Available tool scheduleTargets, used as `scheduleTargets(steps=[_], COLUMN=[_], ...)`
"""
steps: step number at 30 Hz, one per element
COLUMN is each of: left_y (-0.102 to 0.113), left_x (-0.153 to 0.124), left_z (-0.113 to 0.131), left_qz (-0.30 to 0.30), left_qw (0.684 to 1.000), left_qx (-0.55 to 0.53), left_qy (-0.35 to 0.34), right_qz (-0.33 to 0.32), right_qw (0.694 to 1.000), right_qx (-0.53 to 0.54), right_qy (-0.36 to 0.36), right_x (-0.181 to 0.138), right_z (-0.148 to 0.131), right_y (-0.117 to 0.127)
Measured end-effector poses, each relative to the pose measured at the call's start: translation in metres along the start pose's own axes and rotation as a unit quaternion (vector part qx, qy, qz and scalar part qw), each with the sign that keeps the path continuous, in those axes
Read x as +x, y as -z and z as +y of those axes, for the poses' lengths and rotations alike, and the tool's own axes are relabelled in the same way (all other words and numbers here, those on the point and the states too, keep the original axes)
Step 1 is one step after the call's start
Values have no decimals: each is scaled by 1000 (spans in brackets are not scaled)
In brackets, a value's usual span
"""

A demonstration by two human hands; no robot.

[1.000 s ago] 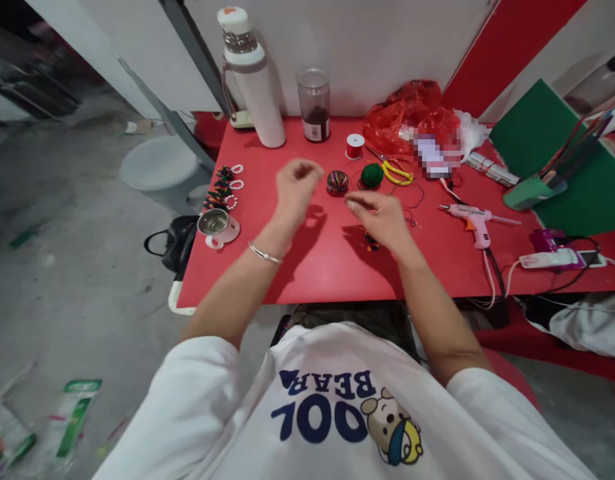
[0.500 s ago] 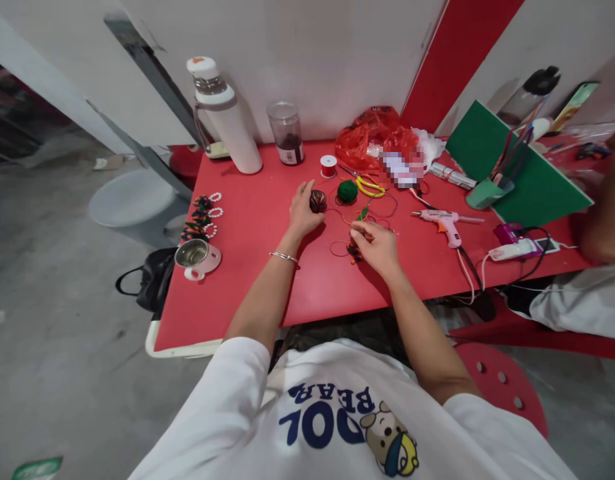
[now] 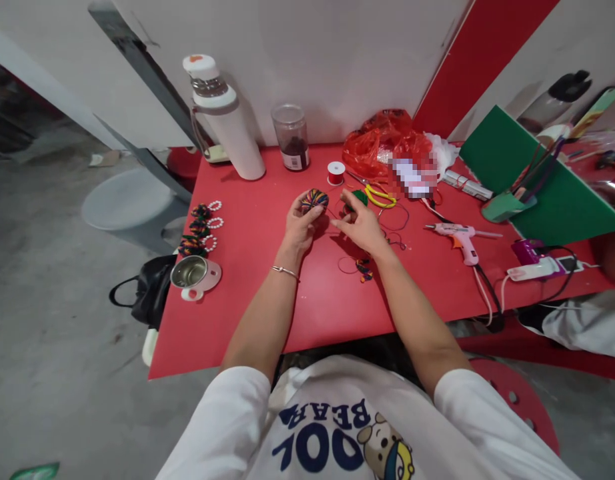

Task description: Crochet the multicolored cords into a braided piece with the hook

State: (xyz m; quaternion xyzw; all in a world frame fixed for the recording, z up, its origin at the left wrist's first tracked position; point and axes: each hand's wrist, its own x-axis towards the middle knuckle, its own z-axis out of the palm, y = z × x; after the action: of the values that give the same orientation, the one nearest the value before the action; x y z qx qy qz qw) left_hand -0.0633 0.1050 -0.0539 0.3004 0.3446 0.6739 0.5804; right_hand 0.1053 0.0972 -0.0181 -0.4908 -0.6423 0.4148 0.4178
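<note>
My left hand (image 3: 298, 230) is closed round a multicoloured yarn ball (image 3: 316, 199), held just above the red table. Beside it, my right hand (image 3: 363, 232) has its thumb and fingers apart; whether a thin strand touches them is too small to tell. A green yarn ball (image 3: 359, 197) lies just behind the right fingers, partly hidden by them. On the tabletop below the right hand is a small multicoloured yarn piece (image 3: 364, 271) with a loop of thread. Loose yarn curls to the right of that hand.
Behind the hands are a red ribbon spool (image 3: 336, 174), yellow-handled pliers (image 3: 380, 196) and a red plastic bag (image 3: 375, 147). A pink glue gun (image 3: 460, 237) with cables lies right. A mug (image 3: 195, 277), beaded yarn pieces (image 3: 200, 230) and a white flask (image 3: 232, 127) stand left.
My left hand has turned and lifted the multicoloured ball. My right hand has left the small yarn piece and moved up towards the green ball. The view has shifted slightly.
</note>
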Motion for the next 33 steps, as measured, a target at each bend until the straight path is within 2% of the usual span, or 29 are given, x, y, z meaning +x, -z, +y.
scheduleTargets(steps=[3, 6, 12, 16, 18, 22, 28, 33], left_y=[1, 2, 2, 0, 1, 7, 7, 5], left_x=[1, 4, -1, -7, -6, 2, 3, -1], left_z=[2, 1, 4, 7, 7, 9, 15, 15], left_qz=[-17, -10, -21, -59, -60, -18, 39, 4], left_qw=[1000, 1000, 997, 989, 988, 991, 993, 992], left_qx=[-11, -13, -31, -28, -57, -78, -84, -75], left_qy=[12, 14, 62, 133, 133, 104, 79, 105], right_qz=[-25, -36, 65, 70, 69, 79, 209, 293], right_qw=[995, 992, 996, 996, 996, 995, 977, 956], right_qx=[82, 96, 61, 49, 44, 30, 3, -16], right_qy=[-55, -77, -28, 8, 22, 47, 35, 31], right_x=[-1, -3, -10, -13, -15, -17, -21, -15], right_z=[1, 3, 2, -3, -7, -12, 4, 20], right_y=[-9, -7, 16, 23, 24, 34, 71, 86])
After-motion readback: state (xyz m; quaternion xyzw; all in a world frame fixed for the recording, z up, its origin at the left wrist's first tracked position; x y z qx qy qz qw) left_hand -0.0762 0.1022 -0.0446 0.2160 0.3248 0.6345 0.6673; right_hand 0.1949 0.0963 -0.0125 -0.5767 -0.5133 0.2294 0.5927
